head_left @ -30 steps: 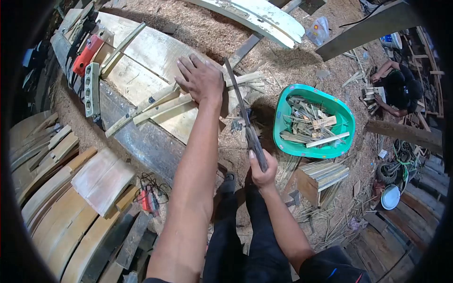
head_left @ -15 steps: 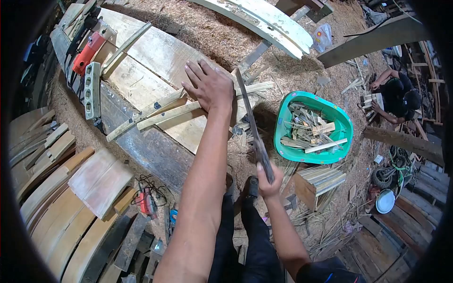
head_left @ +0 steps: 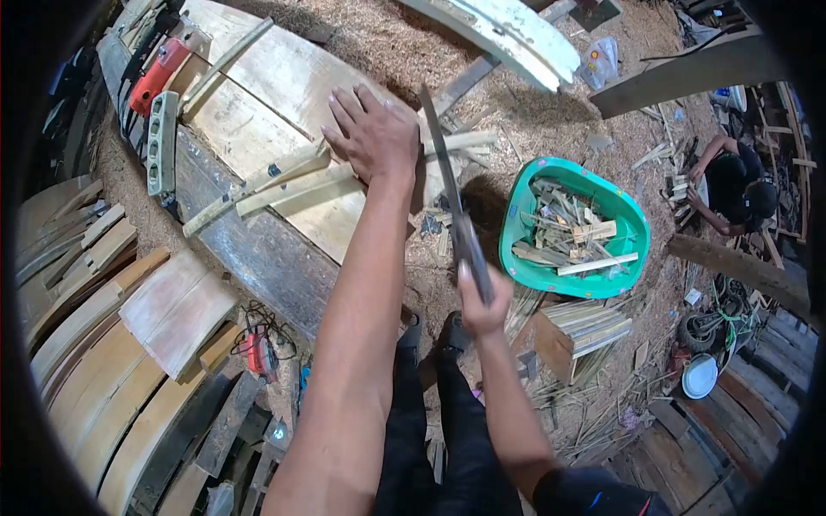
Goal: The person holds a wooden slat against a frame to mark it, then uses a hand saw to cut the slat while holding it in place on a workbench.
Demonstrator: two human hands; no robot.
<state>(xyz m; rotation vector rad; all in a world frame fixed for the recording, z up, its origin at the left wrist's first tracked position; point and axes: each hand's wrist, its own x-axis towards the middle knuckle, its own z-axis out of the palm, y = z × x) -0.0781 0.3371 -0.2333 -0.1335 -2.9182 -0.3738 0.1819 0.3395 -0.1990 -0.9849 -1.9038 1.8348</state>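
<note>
One camera, worn on the head, looks forward and steeply down along the person's arms; the left hand (head_left: 370, 138) and the right hand (head_left: 482, 305) with its blade (head_left: 441, 163) sit close, mid-frame. The wide, rounded view reaches the plank bench (head_left: 275, 95) at upper left and a co-worker (head_left: 740, 185) at the right edge.

I saw a green basin (head_left: 513, 225) of wood offcuts on the sawdust floor (head_left: 379, 47); a red power tool (head_left: 157, 76) lay near a grey power strip (head_left: 160, 144) at the upper left; curved planks (head_left: 112, 361) were stacked below them, and a person (head_left: 740, 185) crouched far right.
</note>
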